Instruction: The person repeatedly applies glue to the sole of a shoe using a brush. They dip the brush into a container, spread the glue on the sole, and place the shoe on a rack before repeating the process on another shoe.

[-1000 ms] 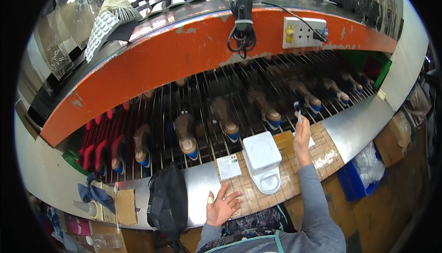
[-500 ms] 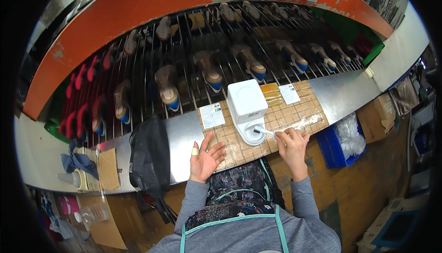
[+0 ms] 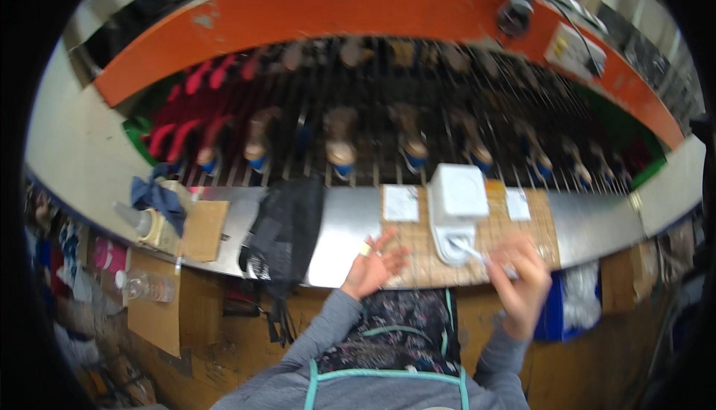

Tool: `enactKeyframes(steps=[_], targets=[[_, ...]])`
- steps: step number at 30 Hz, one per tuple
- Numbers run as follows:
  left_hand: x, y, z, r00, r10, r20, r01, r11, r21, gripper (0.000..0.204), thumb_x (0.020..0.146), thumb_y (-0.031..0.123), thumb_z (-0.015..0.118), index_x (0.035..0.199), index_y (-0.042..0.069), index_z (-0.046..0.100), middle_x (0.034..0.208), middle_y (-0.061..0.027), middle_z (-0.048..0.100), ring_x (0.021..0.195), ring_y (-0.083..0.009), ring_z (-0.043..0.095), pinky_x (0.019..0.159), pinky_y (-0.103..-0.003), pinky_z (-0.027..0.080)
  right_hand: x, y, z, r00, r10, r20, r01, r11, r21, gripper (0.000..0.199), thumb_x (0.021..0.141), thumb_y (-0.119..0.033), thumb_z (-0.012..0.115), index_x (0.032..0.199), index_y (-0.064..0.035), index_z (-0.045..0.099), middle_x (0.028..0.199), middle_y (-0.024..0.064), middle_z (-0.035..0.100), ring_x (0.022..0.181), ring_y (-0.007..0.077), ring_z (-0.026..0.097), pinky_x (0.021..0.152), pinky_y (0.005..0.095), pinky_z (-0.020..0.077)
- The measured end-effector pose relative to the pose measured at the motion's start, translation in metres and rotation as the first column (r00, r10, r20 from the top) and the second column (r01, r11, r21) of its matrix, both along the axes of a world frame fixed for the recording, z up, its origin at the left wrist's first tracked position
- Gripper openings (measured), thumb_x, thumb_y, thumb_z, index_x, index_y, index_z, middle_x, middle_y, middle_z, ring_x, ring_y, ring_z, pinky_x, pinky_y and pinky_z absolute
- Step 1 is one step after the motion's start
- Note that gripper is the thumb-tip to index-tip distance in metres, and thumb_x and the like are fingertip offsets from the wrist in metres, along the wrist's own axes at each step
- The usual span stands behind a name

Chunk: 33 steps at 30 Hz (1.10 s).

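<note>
A white glue-pot-like container [image 3: 457, 195], a boxy tank over a round open cup, stands on a tape-covered cardboard sheet [image 3: 514, 261] in front of me. A white-handled brush [image 3: 468, 249] slants out of the cup, its tip inside. My right hand [image 3: 523, 279], smeared by motion, has its fingers closed around the handle's outer end. To the left of the container, my left hand [image 3: 375, 267] lies palm up with fingers spread, holding nothing. A pale wrap circles one of its fingers. Two white printed labels [image 3: 400, 203] lie on the cardboard.
Behind the metal ledge [image 3: 350, 216], shoe parts [image 3: 341, 152] with blue ends sit on a rod rack under an orange panel [image 3: 313, 3]. A black bag [image 3: 285, 227] and blue cloth [image 3: 158, 199] lie left. A blue bin [image 3: 553, 309] with clear plastic stands below right.
The view has swung left, so the bench things appear further right. My right hand has drawn up and back along the brush handle. My left hand remains palm up, open.
</note>
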<state>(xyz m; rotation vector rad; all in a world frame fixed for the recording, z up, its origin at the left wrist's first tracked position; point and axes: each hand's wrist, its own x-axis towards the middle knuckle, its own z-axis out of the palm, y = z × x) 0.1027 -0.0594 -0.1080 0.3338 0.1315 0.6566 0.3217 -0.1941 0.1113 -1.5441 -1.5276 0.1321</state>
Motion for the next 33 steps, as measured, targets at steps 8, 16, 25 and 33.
enactKeyframes(steps=[8, 16, 25, 33], targets=[[-0.002, 0.002, -0.005, 0.999, -0.043, 0.013, 0.043, 0.999, 0.028, 0.066, 0.097, 0.055, 0.037, 0.15, 0.016, 0.026, 0.136, -0.0222, 0.048, 0.113, -0.0305, 0.056, 0.096, -0.04, 0.046, -0.051, -0.015, 0.102, 0.082, 0.947, 0.309, -0.893, -0.067, 0.444, 0.026, 0.087, -0.002, 0.054, 0.108, -0.0159, 0.049, 0.069, 0.012, 0.057, 0.051, 0.0184, 0.048, 0.05, 0.0332, 0.0324], [-0.003, -0.016, 0.093, 0.89, 0.426, -0.159, -0.263, 0.768, 0.584, 0.064, 0.096, 0.045, 0.05, 0.144, 0.006, 0.035, 0.123, -0.0179, 0.056, 0.111, -0.0265, 0.057, 0.096, -0.038, 0.045, -0.046, -0.03, 0.118, -0.373, 0.878, 0.301, -0.838, -0.458, 0.298, 0.009, 0.092, -0.008, 0.045, 0.091, -0.0107, 0.053, 0.067, 0.0058, 0.052, 0.056, 0.0193, 0.052, 0.054, 0.0328, 0.0367], [-0.05, -0.102, 0.286, 0.046, 0.254, 0.966, -0.806, -0.562, 0.186, 0.036, 0.094, 0.021, 0.058, 0.129, 0.018, 0.048, 0.118, -0.0062, 0.056, 0.098, -0.0215, 0.054, 0.098, -0.05, 0.031, -0.007, 0.026, 0.031, -0.355, 0.93, -0.092, -0.657, -0.179, 0.732, 0.048, 0.087, -0.038, 0.067, 0.118, -0.0026, 0.059, 0.099, 0.0254, 0.057, 0.081, 0.03, 0.056, 0.064, 0.0448, 0.0452], [-0.036, -0.116, 0.266, 0.225, 0.342, 0.912, -0.758, -0.527, 0.384, 0.026, 0.089, 0.023, 0.059, 0.113, 0.016, 0.05, 0.11, -0.0004, 0.056, 0.105, -0.0152, 0.051, 0.093, -0.043, 0.032, -0.031, -0.039, 0.075, -0.327, 0.945, -0.02, -0.181, -0.042, 0.983, 0.066, 0.093, -0.046, 0.055, 0.149, -0.0403, 0.022, 0.137, 0.0096, 0.032, 0.104, 0.0276, 0.045, 0.081, 0.0505, 0.0481]])
